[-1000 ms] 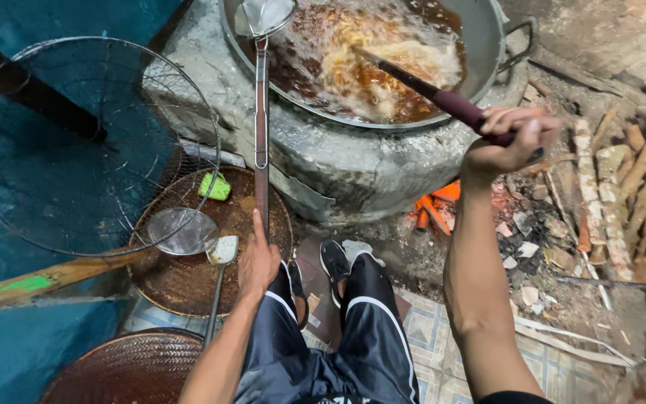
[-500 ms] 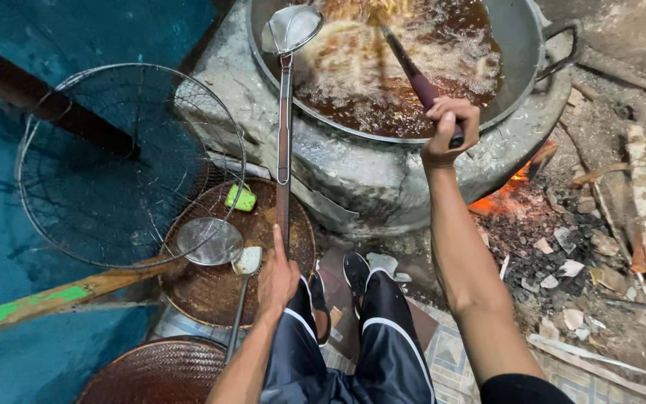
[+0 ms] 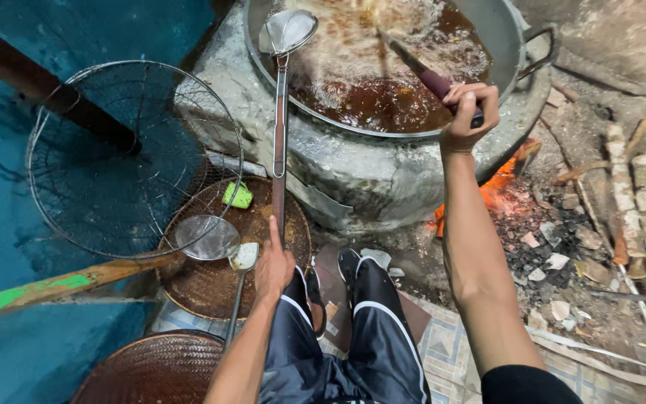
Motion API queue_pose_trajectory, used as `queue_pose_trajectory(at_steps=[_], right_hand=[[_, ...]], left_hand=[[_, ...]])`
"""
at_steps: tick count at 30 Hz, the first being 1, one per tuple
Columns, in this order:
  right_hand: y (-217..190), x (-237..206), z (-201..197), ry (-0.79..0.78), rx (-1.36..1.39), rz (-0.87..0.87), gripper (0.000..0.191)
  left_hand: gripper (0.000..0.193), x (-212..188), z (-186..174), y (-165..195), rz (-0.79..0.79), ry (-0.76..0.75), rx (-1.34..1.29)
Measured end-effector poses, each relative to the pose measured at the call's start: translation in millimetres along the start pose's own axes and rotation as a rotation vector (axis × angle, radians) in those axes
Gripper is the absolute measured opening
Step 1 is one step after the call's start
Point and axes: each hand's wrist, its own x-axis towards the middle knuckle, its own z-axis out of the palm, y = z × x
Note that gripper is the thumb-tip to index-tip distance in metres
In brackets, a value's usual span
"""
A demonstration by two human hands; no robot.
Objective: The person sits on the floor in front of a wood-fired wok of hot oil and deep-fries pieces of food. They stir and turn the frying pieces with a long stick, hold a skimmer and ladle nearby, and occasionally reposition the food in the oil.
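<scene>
Left hand (image 3: 273,263): grip wrapped round the long skimmer handle (image 3: 280,142) at its near end, mesh bowl resting on the wok (image 3: 521,52) rim | right hand (image 3: 466,114): fist clenching the stirring stick (image 3: 413,66) in bubbling oil | judged stiff, light, greasy; best held far from the heat.

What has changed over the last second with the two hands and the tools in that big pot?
The right hand swung its stirring stick leftward, and the oil in the pot now foams. The left hand stayed on the long skimmer, whose bowl remains at the pot's rim.
</scene>
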Motion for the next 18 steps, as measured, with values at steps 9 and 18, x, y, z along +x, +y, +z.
queue_pose_trajectory(at_steps=[9, 18], right_hand=[[-50.7, 28.3, -52.0, 0.021, 0.079, 0.079, 0.018], [-105.6, 55.0, -104.9, -0.030, 0.212, 0.152, 0.016]], left_hand=[[0.097, -8.0, -10.0, 5.0, 0.011, 0.018, 0.002], [0.097, -20.4, -21.5, 10.1, 0.040, 0.030, -0.005]])
